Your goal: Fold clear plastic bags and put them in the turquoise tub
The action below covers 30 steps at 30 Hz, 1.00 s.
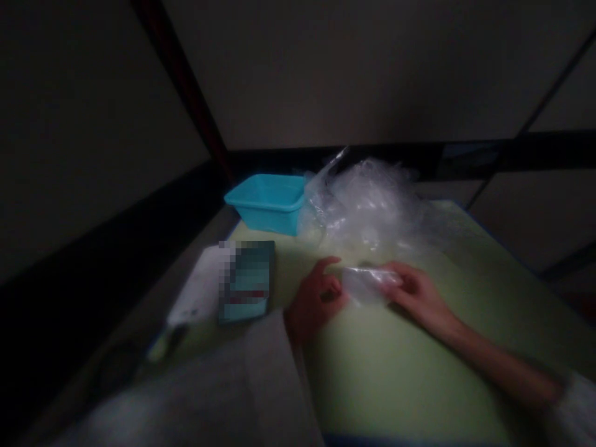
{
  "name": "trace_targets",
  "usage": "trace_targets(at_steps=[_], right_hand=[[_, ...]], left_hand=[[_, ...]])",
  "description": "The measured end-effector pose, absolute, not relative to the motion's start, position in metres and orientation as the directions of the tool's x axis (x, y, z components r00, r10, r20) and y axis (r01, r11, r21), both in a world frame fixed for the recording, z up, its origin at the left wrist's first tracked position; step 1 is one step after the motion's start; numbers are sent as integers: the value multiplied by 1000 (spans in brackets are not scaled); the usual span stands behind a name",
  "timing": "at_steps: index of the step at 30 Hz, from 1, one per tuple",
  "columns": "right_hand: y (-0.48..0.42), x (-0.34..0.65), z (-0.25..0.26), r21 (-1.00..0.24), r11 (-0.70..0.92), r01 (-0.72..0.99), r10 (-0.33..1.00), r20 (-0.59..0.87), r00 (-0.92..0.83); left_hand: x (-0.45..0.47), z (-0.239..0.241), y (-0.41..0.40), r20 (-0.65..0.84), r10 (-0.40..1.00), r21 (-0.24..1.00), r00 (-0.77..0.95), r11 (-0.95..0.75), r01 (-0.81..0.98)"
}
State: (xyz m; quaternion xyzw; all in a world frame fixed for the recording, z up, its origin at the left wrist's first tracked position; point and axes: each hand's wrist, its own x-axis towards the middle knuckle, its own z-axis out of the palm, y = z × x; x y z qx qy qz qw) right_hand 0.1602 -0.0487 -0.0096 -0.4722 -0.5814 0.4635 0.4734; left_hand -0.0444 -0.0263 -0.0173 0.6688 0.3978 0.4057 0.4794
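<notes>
Both my hands meet over a pale green mat (395, 372). Between them is a small clear plastic bag (365, 284). My right hand (419, 292) pinches its right end with closed fingers. My left hand (314, 301) has its fingers curled at the bag's left end, thumb raised above it. The picture is dim and blurred, so the bag's contents do not show.
A heap of clear plastic bags (372, 205) lies just beyond my hands. A turquoise tub (267, 202) stands at the back left. A teal box (246, 282) lies on white sheets (198, 288) to the left. Dark frame bars and walls surround the table.
</notes>
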Motion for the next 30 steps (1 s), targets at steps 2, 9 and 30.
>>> trace_targets(at_steps=[2, 9, 30], right_hand=[[-49, 157, -8, -981, 97, 168, 993, 84, -82], [-48, 156, -3, -972, 93, 214, 995, 82, -60], [4, 95, 58, -856, 333, 395, 893, 151, -424]], left_hand=[[-45, -18, -27, 171, 916, 958, 363, -241, 157], [-46, -14, -27, 380, 874, 843, 304, -462, 275], [-91, 14, 54, 342, 918, 928, -202, -364, -81]])
